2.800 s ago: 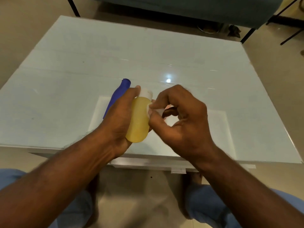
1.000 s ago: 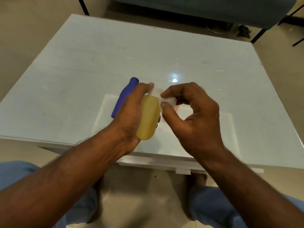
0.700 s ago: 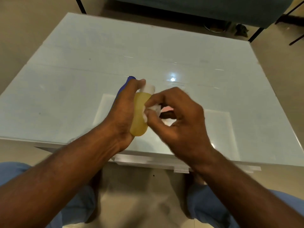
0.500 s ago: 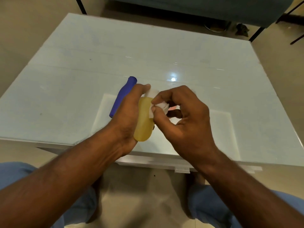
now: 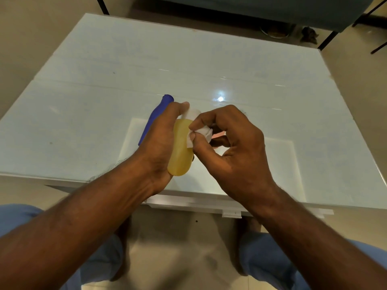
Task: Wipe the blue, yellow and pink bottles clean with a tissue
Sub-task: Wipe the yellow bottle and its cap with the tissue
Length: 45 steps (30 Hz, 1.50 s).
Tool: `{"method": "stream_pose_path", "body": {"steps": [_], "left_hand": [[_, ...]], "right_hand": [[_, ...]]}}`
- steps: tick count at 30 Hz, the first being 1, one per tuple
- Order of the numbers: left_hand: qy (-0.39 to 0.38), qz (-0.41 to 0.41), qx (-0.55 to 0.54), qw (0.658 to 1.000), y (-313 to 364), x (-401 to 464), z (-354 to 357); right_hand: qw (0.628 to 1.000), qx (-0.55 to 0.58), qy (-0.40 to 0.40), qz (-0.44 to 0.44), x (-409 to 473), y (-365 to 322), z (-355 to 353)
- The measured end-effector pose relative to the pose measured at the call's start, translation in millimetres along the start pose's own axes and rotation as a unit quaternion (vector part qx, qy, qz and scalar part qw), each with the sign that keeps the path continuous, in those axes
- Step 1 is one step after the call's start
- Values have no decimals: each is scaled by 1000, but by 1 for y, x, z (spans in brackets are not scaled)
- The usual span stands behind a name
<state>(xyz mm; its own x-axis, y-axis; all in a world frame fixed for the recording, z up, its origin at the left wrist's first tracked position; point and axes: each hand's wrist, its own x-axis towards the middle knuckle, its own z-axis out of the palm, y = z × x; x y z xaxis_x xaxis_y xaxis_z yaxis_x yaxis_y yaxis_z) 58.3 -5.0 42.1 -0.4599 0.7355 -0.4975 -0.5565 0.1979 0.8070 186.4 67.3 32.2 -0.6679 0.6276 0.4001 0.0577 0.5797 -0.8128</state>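
My left hand (image 5: 160,143) grips the yellow bottle (image 5: 180,155) with its white cap (image 5: 191,114) pointing away from me, above the table's near edge. My right hand (image 5: 234,151) pinches a crumpled white tissue (image 5: 201,135) against the bottle's upper right side. The blue bottle (image 5: 156,116) lies on the table behind my left hand, partly hidden by it. A sliver of the pink bottle (image 5: 218,136) shows behind my right fingers; most of it is hidden.
The glossy white table (image 5: 209,65) spreads ahead, with a light reflection near its middle. A dark sofa with black legs (image 5: 272,9) stands beyond the far edge. My knees in blue trousers (image 5: 100,258) sit below the near edge.
The tissue in my right hand has rubbed up and down the yellow bottle's side between the cap and the body. My left hand keeps holding the bottle in about the same place.
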Motion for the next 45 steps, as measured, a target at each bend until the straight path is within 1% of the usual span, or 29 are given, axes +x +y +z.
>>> {"method": "stream_pose_path", "body": {"steps": [11, 18, 27, 31, 37, 39, 42, 45], "left_hand": [[-8, 7, 3, 1000, -1, 1, 0], [2, 7, 18, 1000, -1, -1, 1], [-10, -2, 1, 1000, 2, -2, 0], [1, -10, 4, 1000, 1, 0, -1], [6, -16, 0, 1000, 3, -1, -1], [-2, -17, -4, 1000, 3, -1, -2], [-61, -34, -63, 996, 5, -3, -2], [-71, -36, -75, 994, 4, -3, -2]], "right_hand": [[1000, -8, -3, -7, 1, 1, -1], [1000, -11, 0, -10, 1, 1, -2], [997, -57, 10, -45, 2, 5, -2], [997, -62, 8, -50, 2, 5, -1], [995, -75, 25, -55, 2, 4, -4], [995, -72, 23, -60, 1, 3, -4], [994, -69, 7, -87, -1, 0, -2], [990, -80, 4, -115, 0, -1, -2]]}}
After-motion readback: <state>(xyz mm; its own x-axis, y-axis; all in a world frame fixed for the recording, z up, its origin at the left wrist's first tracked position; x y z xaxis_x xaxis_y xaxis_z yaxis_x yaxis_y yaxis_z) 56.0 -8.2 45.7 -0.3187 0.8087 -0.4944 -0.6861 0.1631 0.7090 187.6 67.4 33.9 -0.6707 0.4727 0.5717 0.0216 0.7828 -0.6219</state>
